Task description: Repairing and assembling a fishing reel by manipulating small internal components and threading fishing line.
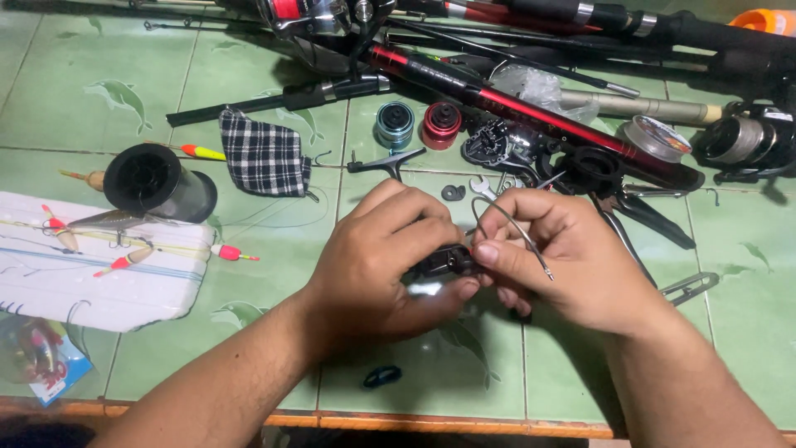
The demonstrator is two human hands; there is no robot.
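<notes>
Left hand [377,257]: clamped around black reel part [444,261], steadying it.
Right hand [555,249]: pinching wire bail [510,224] against it.
Spools [417,124]: parked beyond, within reach.

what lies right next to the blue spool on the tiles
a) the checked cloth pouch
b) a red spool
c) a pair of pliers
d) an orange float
b: the red spool stands directly beside the blue spool on the green tiles, above the two hands.
</notes>
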